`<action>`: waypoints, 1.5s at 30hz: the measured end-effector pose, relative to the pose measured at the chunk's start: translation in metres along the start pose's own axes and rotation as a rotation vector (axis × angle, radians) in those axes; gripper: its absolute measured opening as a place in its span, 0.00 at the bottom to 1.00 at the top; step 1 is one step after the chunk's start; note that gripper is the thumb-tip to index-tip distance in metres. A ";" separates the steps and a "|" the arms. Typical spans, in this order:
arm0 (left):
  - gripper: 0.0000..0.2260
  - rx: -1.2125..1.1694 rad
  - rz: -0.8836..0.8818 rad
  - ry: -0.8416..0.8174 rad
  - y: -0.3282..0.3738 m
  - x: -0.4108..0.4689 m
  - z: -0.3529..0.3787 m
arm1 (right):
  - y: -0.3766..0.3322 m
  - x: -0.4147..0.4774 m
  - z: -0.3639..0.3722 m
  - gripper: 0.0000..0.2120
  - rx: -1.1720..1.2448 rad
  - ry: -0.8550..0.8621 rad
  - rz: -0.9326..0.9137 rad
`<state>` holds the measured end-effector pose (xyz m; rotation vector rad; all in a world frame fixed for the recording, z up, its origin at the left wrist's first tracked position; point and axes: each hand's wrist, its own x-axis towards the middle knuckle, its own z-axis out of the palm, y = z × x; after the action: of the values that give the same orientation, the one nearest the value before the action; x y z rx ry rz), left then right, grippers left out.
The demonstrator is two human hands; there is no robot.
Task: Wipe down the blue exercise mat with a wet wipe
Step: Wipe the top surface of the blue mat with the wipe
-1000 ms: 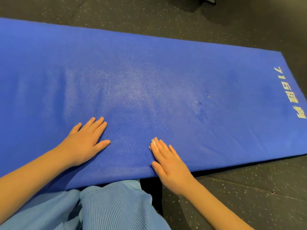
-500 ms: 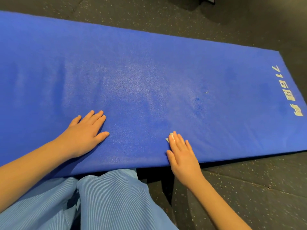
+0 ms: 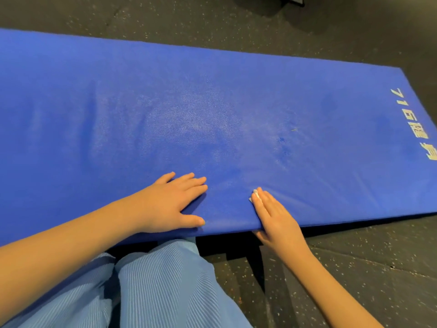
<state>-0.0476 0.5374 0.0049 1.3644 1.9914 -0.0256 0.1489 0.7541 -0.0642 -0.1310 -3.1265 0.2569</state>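
Observation:
The blue exercise mat (image 3: 236, 110) lies flat across the floor, with pale lettering at its right end. A small white wet wipe (image 3: 255, 194) peeks out beside the fingertips of my right hand (image 3: 276, 216). That hand presses it onto the mat with straight fingers at the near edge, its thumb below the mat's side. My left hand (image 3: 175, 202) rests flat on the mat just to the left, fingers spread and pointing right. Most of the wipe is hidden under my fingers.
Dark speckled rubber flooring (image 3: 366, 268) surrounds the mat. My knees in light blue striped trousers (image 3: 153, 292) sit against the mat's near edge. A dark object (image 3: 293, 0) stands on the floor at the top of the view.
My right hand has slid the wipe rightward along the mat's near edge. My left hand has shifted right, closer to the right hand.

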 end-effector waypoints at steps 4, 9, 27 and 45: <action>0.46 0.097 -0.022 -0.066 0.016 0.001 -0.005 | 0.000 0.013 -0.022 0.43 -0.054 0.134 -0.099; 0.38 0.261 -0.104 -0.049 0.021 0.001 -0.005 | -0.005 0.037 -0.030 0.28 -0.074 0.205 -0.189; 0.28 -0.031 -0.442 0.151 -0.076 -0.147 0.010 | -0.153 0.133 -0.033 0.23 0.117 0.221 -0.557; 0.51 -0.332 -0.479 0.326 -0.103 -0.168 0.055 | -0.165 0.100 -0.022 0.40 0.311 -0.432 -0.445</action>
<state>-0.0704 0.3350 0.0202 0.6957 2.4221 0.3111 0.0354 0.6038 -0.0160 0.6997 -3.3388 0.8490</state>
